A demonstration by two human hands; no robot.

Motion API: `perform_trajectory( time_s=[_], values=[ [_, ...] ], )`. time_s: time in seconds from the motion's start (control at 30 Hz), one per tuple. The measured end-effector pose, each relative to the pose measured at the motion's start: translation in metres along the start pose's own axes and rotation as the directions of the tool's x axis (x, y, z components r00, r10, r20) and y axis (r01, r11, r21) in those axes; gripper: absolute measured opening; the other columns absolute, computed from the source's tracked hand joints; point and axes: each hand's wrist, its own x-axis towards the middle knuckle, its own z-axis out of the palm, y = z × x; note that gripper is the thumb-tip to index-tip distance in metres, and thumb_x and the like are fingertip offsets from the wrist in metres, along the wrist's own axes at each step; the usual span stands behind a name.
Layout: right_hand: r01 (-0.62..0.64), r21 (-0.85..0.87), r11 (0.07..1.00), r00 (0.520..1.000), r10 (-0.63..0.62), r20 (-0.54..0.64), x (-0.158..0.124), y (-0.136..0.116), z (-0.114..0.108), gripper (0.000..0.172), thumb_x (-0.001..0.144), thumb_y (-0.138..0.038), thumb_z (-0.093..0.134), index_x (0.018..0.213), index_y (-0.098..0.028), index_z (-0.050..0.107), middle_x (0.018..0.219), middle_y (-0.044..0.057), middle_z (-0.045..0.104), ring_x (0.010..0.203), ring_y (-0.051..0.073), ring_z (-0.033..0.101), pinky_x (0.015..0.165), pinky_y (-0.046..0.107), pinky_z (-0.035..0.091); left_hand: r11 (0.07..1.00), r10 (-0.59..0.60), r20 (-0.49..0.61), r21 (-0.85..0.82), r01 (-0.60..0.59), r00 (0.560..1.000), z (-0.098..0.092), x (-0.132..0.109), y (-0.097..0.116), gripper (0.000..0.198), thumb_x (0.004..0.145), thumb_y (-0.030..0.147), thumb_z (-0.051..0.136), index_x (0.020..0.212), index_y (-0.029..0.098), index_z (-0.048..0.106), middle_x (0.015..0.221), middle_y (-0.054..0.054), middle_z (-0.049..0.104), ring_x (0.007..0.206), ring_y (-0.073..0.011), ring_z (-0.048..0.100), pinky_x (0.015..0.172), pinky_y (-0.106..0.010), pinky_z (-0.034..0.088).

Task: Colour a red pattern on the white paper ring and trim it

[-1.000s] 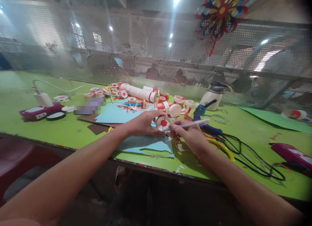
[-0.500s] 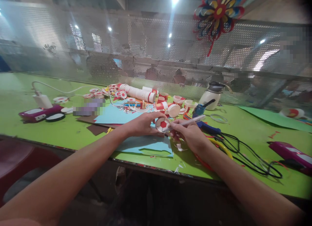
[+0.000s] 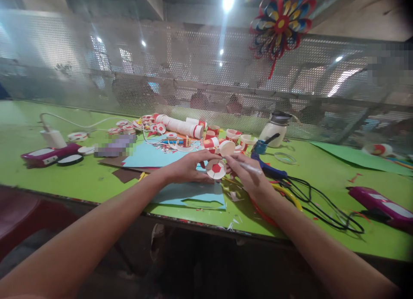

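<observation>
Between my two hands a white paper disc point(image 3: 216, 169) faces me, with a red hexagon in its middle and lines running out to the rim. My left hand point(image 3: 189, 166) grips it from the left, thumb and fingers at its edge. My right hand point(image 3: 254, 180) is closed around a pale pen point(image 3: 250, 167) lying across the fingers, and its fingertips meet the disc's right edge. The pen's tip is hidden. Below the hands lies a light blue paper sheet point(image 3: 190, 193) with a piece cut out.
Behind my hands are red-and-white paper cups point(image 3: 232, 135), a long white paper roll point(image 3: 177, 126) and more patterned discs point(image 3: 121, 127). A blue-handled tool point(image 3: 272, 170) with black cable point(image 3: 322, 204) lies right, near a white jug point(image 3: 274, 129). Purple power strips point(image 3: 51, 155) flank the table.
My right hand has tilted the pen, drawing its tip off the disc, and its fingertips now touch the rim. The disc has turned more squarely toward me. The view has shifted slightly.
</observation>
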Motion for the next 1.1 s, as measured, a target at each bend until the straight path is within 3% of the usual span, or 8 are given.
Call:
perform_trajectory(
  time_s=[0.13, 0.27, 0.43, 0.9, 1.1],
  values=[
    [-0.083, 0.088, 0.993, 0.987, 0.069, 0.142, -0.004, 0.000, 0.002, 0.024, 0.077, -0.041, 0.069, 0.078, -0.018, 0.067, 0.058, -0.002, 0.061, 0.050, 0.010, 0.051, 0.047, 0.022, 0.039, 0.999, 0.008, 0.031, -0.044, -0.007, 0.999, 0.000, 0.000, 0.003, 0.059, 0.076, 0.036, 0.069, 0.132, 0.027, 0.049, 0.133, -0.009, 0.055, 0.116, -0.0212, 0.054, 0.092, -0.035, 0.046],
    [-0.236, 0.278, 0.931, 0.963, 0.186, 0.193, -0.002, 0.006, 0.002, 0.025, 0.072, -0.039, 0.075, 0.079, -0.017, 0.065, 0.060, -0.002, 0.063, 0.049, 0.008, 0.052, 0.046, 0.020, 0.040, 0.999, 0.000, 0.006, -0.048, 0.000, 1.000, 0.001, 0.000, 0.006, 0.056, 0.076, 0.039, 0.068, 0.127, 0.023, 0.052, 0.129, -0.009, 0.058, 0.114, -0.0215, 0.056, 0.092, -0.035, 0.046],
    [-0.366, 0.396, 0.842, 0.927, 0.290, 0.239, -0.001, 0.004, 0.004, 0.035, 0.062, -0.039, 0.083, 0.079, -0.016, 0.063, 0.067, -0.001, 0.067, 0.051, 0.008, 0.058, 0.049, 0.019, 0.049, 1.000, -0.005, -0.049, 0.021, 0.006, 0.999, 0.003, 0.001, 0.010, 0.053, 0.074, 0.036, 0.069, 0.123, 0.021, 0.054, 0.123, -0.011, 0.061, 0.108, -0.0227, 0.058, 0.092, -0.037, 0.046],
    [-0.416, 0.467, 0.780, 0.907, 0.318, 0.277, -0.002, 0.007, 0.006, 0.030, 0.065, -0.036, 0.083, 0.077, -0.018, 0.062, 0.068, 0.000, 0.067, 0.060, 0.011, 0.061, 0.056, 0.024, 0.052, 0.998, 0.019, -0.144, 0.056, -0.011, 0.989, 0.010, 0.002, 0.007, 0.052, 0.073, 0.042, 0.070, 0.116, 0.017, 0.052, 0.113, -0.011, 0.062, 0.098, -0.0222, 0.059, 0.084, -0.037, 0.049],
    [-0.420, 0.426, 0.801, 0.900, 0.309, 0.307, -0.002, 0.006, 0.006, 0.034, 0.069, -0.046, 0.079, 0.077, -0.017, 0.063, 0.063, 0.000, 0.064, 0.053, 0.009, 0.058, 0.045, 0.019, 0.045, 0.998, 0.051, -0.121, 0.028, -0.048, 0.991, 0.006, 0.002, 0.008, 0.051, 0.075, 0.041, 0.069, 0.118, 0.020, 0.054, 0.118, -0.010, 0.062, 0.108, -0.0235, 0.057, 0.093, -0.039, 0.046]
  ],
)
